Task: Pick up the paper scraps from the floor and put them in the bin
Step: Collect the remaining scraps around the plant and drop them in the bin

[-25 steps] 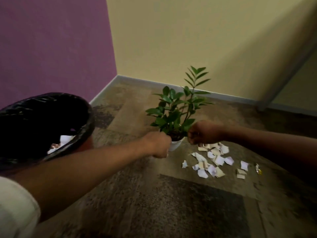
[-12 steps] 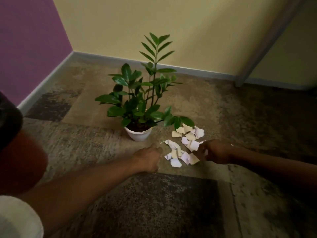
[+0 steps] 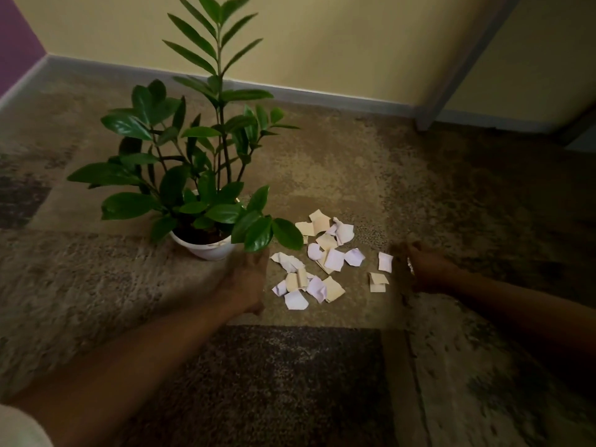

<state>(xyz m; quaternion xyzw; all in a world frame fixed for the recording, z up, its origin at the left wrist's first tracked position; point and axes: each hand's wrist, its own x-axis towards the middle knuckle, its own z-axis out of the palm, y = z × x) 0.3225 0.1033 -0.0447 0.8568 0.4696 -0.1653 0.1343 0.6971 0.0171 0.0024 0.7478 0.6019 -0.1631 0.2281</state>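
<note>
Several white and beige paper scraps [image 3: 317, 259] lie in a loose pile on the carpet, just right of the plant pot. My left hand [image 3: 246, 282] rests low on the carpet at the pile's left edge, fingers stretched forward and holding nothing. My right hand [image 3: 425, 269] stands on its edge at the pile's right side, loosely cupped, close to two stray scraps [image 3: 380, 272]. A small shiny bit [image 3: 410, 266] shows at its fingers; whether it is held is unclear. The bin is out of view.
A leafy green plant [image 3: 200, 162] in a white pot [image 3: 206, 250] stands left of the scraps, with leaves hanging over my left hand. A yellow wall with a grey skirting [image 3: 322, 98] runs behind. A grey post [image 3: 429, 114] meets the floor at the back right.
The view has swung right and closer, so the bin has left the frame. Both hands have dropped from the pot to the carpet and now flank the scrap pile, wider apart.
</note>
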